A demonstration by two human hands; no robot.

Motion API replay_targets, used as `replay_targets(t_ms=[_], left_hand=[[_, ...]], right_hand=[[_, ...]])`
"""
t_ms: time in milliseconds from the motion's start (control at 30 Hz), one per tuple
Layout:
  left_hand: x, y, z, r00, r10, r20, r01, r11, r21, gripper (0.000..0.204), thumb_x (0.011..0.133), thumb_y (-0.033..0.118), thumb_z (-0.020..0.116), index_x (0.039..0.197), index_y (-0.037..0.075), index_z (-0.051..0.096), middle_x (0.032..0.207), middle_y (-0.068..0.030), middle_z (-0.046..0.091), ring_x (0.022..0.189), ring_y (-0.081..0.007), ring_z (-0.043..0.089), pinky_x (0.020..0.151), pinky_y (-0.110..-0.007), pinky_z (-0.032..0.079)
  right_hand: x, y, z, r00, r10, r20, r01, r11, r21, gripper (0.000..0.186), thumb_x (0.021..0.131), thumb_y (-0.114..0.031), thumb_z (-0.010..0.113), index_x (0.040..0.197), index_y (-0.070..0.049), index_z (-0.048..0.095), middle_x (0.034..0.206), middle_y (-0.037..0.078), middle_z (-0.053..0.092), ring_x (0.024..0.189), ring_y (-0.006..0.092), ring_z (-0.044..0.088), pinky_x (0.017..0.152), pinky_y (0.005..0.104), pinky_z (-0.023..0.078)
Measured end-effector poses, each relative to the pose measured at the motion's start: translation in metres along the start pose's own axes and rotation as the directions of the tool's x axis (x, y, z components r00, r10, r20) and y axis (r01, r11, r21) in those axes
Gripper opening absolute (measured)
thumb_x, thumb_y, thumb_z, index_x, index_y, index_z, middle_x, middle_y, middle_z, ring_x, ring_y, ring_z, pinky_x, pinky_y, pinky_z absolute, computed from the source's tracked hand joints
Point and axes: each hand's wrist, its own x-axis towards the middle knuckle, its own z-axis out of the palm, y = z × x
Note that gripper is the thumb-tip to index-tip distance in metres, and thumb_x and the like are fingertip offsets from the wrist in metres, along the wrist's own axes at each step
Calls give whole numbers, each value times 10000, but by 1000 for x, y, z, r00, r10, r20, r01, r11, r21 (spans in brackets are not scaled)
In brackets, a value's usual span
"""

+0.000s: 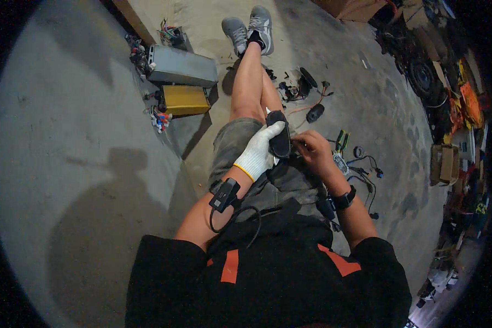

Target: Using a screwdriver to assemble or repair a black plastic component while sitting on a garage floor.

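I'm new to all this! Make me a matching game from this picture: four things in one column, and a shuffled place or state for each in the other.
Things
1. Left hand
2. Right hand
3. Black oblong part
4. Yellow box

Places and states
A. Next to a larger grey box
B. Wearing a white glove
C. Held in gloved fingers
D. Without a glove, a black band around its wrist

Right pairs: 1-B, 2-D, 3-C, 4-A

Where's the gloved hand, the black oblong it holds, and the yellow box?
Gloved left hand (261, 144): head view, white knit.
Black oblong (279, 136): head view, camera-facing side.
Yellow box (186, 100): head view, broad yellow face.
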Motion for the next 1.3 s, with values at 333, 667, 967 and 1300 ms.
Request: replay_targets(t_ms=[333, 667, 967, 1300], left_hand=[[-1, -1, -1, 1000, 25, -16, -24, 999, 48, 237, 985, 201, 648, 1193, 87, 651, 1074, -74, 725, 896, -215, 707, 749, -360, 587], [-3, -1, 1, 999, -1, 37, -4, 990, 140, 264, 987, 172, 638, 1236, 87, 616, 1087, -77, 717, 936, -215, 697, 793, -342, 571], [-5, 0, 4, 997, 31, 68, -46, 969, 243, 303, 957, 130, 653, 1252, 77, 607, 1074, -70, 707, 951, -218, 691, 836, -364, 562], [-5, -1, 5, 998, -2, 57, -12, 967, 255, 348, 921, 89, 649, 1261, 93, 577, 1039, -64, 687, 933, -244, 687, 829, -386, 564]], right_hand=[[0, -4, 0, 999, -33, 23, 35, 996, -84, 190, 813, 0, 747, 998, -37, 728, 909, 115, 677, 769, 267, 661, 670, 350, 525], [17, -2, -15, 973, -59, 223, 114, 963, -244, 115, 785, -96, 754, 881, -61, 702, 820, 92, 649, 747, 309, 656, 654, 398, 525], [13, -12, -21, 920, -220, 323, 353, 822, -446, 253, 697, -111, 698, 948, -141, 690, 883, 27, 639, 812, 261, 627, 665, 380, 542], [-10, -11, -4, 969, -168, 180, 227, 893, -389, 241, 775, -91, 676, 1016, -101, 695, 892, 70, 653, 818, 304, 668, 687, 411, 551]])
